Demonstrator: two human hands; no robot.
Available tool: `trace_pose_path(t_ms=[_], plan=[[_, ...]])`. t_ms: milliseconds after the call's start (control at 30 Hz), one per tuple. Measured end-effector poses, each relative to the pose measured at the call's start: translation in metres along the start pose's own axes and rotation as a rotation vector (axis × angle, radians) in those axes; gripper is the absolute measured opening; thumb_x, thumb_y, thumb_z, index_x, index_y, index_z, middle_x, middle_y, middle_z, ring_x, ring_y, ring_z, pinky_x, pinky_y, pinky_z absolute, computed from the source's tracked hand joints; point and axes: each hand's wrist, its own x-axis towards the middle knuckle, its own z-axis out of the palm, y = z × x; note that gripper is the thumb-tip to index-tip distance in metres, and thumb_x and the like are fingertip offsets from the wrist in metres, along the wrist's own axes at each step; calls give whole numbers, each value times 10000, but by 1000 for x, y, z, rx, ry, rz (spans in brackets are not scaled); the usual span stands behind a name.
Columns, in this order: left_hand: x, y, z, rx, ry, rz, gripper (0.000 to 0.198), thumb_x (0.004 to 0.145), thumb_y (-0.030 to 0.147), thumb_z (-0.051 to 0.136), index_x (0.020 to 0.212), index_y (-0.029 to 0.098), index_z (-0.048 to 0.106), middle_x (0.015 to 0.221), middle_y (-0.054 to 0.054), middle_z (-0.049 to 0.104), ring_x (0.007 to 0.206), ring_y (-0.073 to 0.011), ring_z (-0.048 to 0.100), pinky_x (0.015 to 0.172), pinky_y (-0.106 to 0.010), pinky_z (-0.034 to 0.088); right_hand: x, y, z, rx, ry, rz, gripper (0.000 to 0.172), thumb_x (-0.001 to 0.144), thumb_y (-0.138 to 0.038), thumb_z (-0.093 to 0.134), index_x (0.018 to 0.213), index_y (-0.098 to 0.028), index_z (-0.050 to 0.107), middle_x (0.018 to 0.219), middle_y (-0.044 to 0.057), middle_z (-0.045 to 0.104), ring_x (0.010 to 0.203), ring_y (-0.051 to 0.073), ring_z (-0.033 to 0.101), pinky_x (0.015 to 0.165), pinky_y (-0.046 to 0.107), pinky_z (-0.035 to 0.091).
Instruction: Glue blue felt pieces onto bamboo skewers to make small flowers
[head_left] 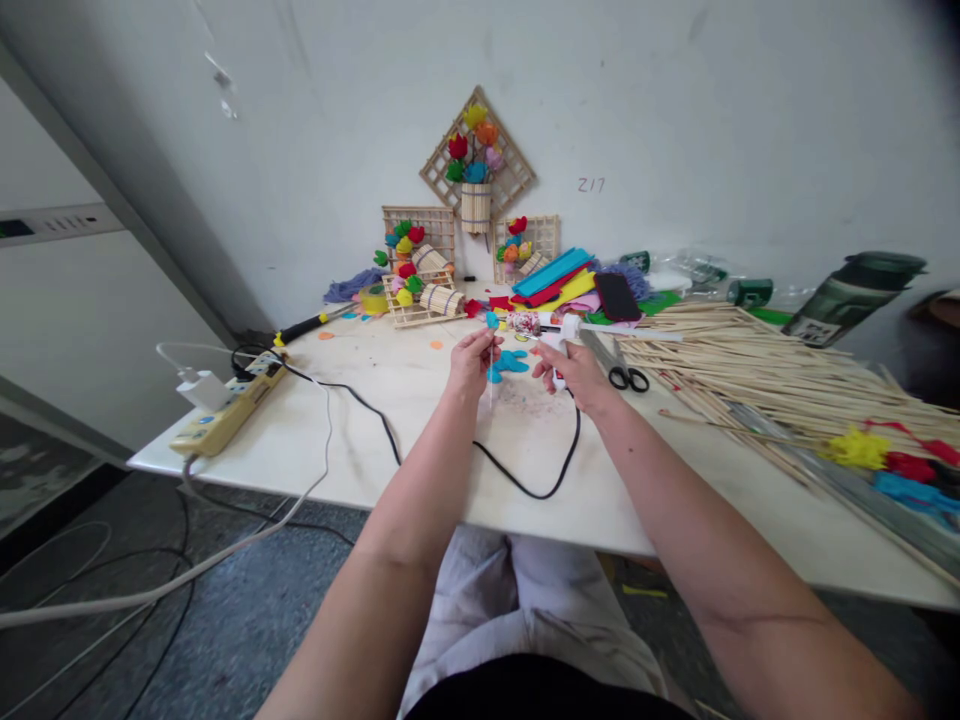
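My left hand [471,362] is closed in a pinch on a thin stick [491,372] that carries a small blue foam piece [492,321] at its top. My right hand [576,372] is wrapped round a white glue gun [561,338] whose tip points left toward the blue piece. The gun's black cord [534,478] loops over the table's front. A blue foam cutout [510,363] lies on the white table [360,440] between my hands.
Scissors [627,375] lie right of my right hand beside a big heap of wooden sticks [765,375]. Foam sheets [559,278], a black phone [616,296] and lattice flower crafts [424,270] stand at the back. A power strip [225,412] sits at the left edge.
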Motion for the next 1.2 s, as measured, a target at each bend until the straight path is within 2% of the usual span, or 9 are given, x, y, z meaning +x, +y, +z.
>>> trace_pose_path(t_ms=[167, 367, 867, 1033, 1200], plan=[[0, 0, 0, -21, -19, 0, 151, 654, 178, 700, 738, 123, 588, 557, 21, 564, 460, -39, 496, 473, -156, 378, 1, -1, 0, 2, 15, 18, 447, 642, -552, 688, 784, -140, 590, 550, 13, 598, 342, 79, 455, 334, 219, 360], [0, 1, -1, -28, -12, -8, 146, 663, 179, 696, 732, 121, 581, 578, 11, 573, 460, -41, 495, 465, -158, 378, -1, -3, 0, 5, 25, -52, 430, 646, -546, 692, 754, -144, 590, 553, 13, 607, 356, 74, 448, 340, 213, 357], [3, -2, -4, -9, 9, -13, 114, 680, 169, 681, 737, 139, 586, 590, 12, 572, 475, -48, 496, 485, -172, 383, -3, -3, 1, -156, 11, -71, 397, 696, -546, 634, 710, -154, 573, 614, 8, 603, 353, 58, 443, 342, 208, 356], [2, -1, -3, 6, 14, -13, 62, 702, 152, 643, 730, 133, 591, 588, 12, 567, 473, -45, 496, 490, -169, 384, -3, -2, 2, -179, 24, -68, 393, 700, -546, 631, 663, -161, 560, 577, 6, 583, 348, 65, 439, 333, 212, 351], [2, -1, -2, 5, 3, -10, 108, 681, 159, 672, 749, 128, 593, 585, 14, 568, 471, -44, 494, 485, -164, 387, -2, -2, 2, -200, 25, -61, 407, 703, -557, 623, 614, -170, 534, 535, -3, 557, 345, 68, 441, 337, 211, 352]])
